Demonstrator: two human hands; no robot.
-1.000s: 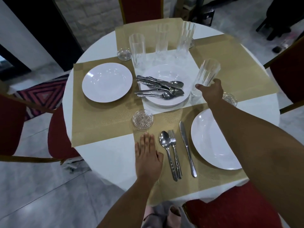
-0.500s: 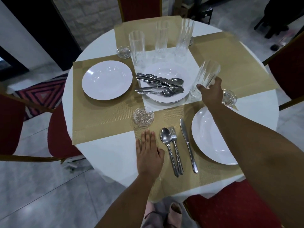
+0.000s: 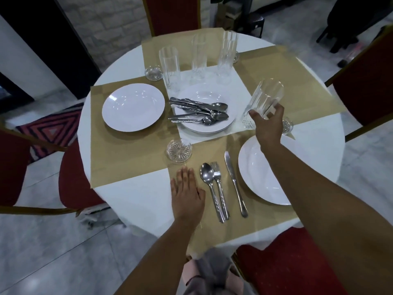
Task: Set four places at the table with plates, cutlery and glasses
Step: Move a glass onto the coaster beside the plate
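My right hand (image 3: 268,124) grips a tall clear glass (image 3: 265,101), tilted, above the table right of the centre plate stack (image 3: 230,124). That stack carries a heap of loose cutlery (image 3: 200,112). My left hand (image 3: 187,196) lies flat on the near gold placemat (image 3: 212,235), left of a spoon (image 3: 209,188), fork (image 3: 220,188) and knife (image 3: 235,182). A white plate (image 3: 255,177) sits at the near right under my right forearm. Another white plate (image 3: 133,108) rests on the left placemat. Three tall glasses (image 3: 200,58) stand behind the stack.
Glass coasters lie on the mats: one (image 3: 179,150) just beyond my left hand, one (image 3: 153,72) at the far left, one (image 3: 287,125) partly hidden behind my right hand. Red chairs (image 3: 293,265) ring the round white table (image 3: 131,201).
My right hand has lifted the glass off the table and drawn it slightly nearer. My left hand has stayed flat on the mat.
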